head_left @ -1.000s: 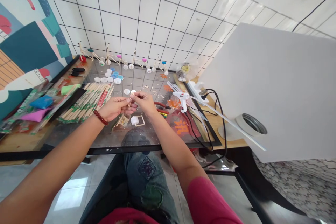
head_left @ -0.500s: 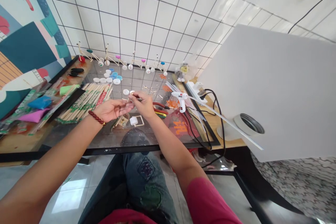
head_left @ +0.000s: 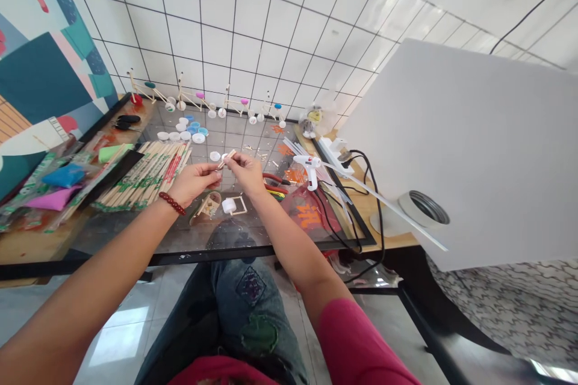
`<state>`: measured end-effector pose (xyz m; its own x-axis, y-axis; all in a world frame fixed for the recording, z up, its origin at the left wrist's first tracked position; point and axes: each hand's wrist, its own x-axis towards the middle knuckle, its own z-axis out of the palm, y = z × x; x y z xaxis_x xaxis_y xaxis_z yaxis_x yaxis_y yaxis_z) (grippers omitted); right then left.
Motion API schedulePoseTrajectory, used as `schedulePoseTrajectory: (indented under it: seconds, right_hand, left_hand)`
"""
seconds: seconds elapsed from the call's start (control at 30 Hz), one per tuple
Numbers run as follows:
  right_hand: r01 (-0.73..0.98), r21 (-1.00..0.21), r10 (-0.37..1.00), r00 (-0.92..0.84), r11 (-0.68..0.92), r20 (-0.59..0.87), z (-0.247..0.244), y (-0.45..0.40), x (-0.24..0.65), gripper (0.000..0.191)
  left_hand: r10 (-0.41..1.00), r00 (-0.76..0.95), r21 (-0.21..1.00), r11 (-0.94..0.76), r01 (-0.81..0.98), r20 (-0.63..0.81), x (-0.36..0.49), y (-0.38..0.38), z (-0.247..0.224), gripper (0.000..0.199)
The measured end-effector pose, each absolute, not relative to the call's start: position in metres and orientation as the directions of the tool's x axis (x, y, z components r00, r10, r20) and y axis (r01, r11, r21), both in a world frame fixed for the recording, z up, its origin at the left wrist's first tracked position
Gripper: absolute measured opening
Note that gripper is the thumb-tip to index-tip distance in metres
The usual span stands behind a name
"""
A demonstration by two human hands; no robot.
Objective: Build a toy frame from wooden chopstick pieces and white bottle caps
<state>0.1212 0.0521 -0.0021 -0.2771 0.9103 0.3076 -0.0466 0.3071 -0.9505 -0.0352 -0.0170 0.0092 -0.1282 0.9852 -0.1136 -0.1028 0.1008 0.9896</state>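
My left hand [head_left: 195, 183], with a beaded bracelet at the wrist, has its fingertips closed on the lower end of short wooden sticks [head_left: 229, 157]. The thumb and fingers of my right hand [head_left: 247, 172] pinch the upper end. How many pieces there are I cannot tell. Below the hands on the glass table lies a small stick frame [head_left: 241, 211] with a white cap [head_left: 229, 206] attached. Beside it sits a small container [head_left: 210, 205] of stick bits. Red-handled pliers [head_left: 273, 179] and a yellow-handled tool [head_left: 276, 194] lie just right of my right hand.
Wrapped chopsticks [head_left: 147, 177] cover the left side, beside coloured packets [head_left: 63, 175]. White and blue bottle caps [head_left: 194, 127] lie behind. Several small stick models [head_left: 235, 102] line the wall. A white glue gun [head_left: 310, 169] with a cable stands right, near a power strip [head_left: 336, 156].
My left hand has turned from palm-up with fingers extended to fingertips pinching. The sticks now slant up between both hands, more exposed. The view has shifted slightly.
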Motion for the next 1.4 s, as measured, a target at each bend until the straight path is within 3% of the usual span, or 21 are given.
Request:
schedulePoseTrajectory:
  seconds: [0.17, 0.27, 0.47, 0.6, 0.9, 1.07, 1.27, 1.33, 1.4]
  right_hand:
    - [-0.098, -0.989, 0.969, -0.213, 0.109, 0.128, -0.001, 0.063, 0.129, 0.038]
    - [-0.093, -0.991, 0.960, -0.254, 0.099, 0.120, 0.000, 0.062, 0.130, 0.038]
    - [-0.118, -0.931, 0.854, -0.371, 0.347, 0.365, -0.001, 0.053, 0.125, 0.036]
    - [-0.072, -0.929, 0.833, -0.421, 0.363, 0.359, -0.002, 0.051, 0.127, 0.033]
    - [-0.068, -0.938, 0.863, -0.373, 0.340, 0.340, -0.008, 0.053, 0.120, 0.023]
    - [-0.041, -0.934, 0.843, -0.417, 0.354, 0.338, -0.004, 0.052, 0.122, 0.036]
    - [-0.057, -0.933, 0.808, -0.483, 0.356, 0.338, -0.006, 0.052, 0.127, 0.036]
    - [-0.043, -0.928, 0.802, -0.491, 0.370, 0.342, -0.006, 0.052, 0.128, 0.032]
    - [-0.001, -0.900, 0.783, -0.493, 0.435, 0.379, -0.004, 0.050, 0.130, 0.049]
  left_hand:
    - [0.888, -0.422, 0.946, -0.043, 0.322, 0.184, -0.045, -0.004, -0.004, 0.024]
    - [0.824, -0.453, 0.894, -0.134, 0.427, 0.340, -0.049, -0.002, -0.006, 0.028]
    - [0.960, -0.179, 0.971, -0.187, 0.150, 0.213, -0.037, -0.013, 0.006, 0.055]
    - [0.980, -0.169, 0.994, -0.096, 0.049, 0.103, -0.032, -0.016, 0.011, 0.064]
    - [0.981, -0.160, 0.992, 0.101, -0.069, -0.111, -0.030, -0.019, 0.014, 0.033]
    - [0.986, -0.098, 0.988, 0.128, -0.091, -0.136, -0.031, -0.021, 0.016, 0.034]
    - [0.989, 0.028, 0.986, 0.148, -0.075, -0.146, -0.030, -0.025, 0.020, 0.040]
    - [0.988, -0.013, 0.982, 0.152, -0.111, -0.154, -0.030, -0.024, 0.021, 0.036]
    - [0.980, -0.097, 0.973, 0.153, -0.176, -0.172, -0.030, -0.023, 0.022, 0.032]
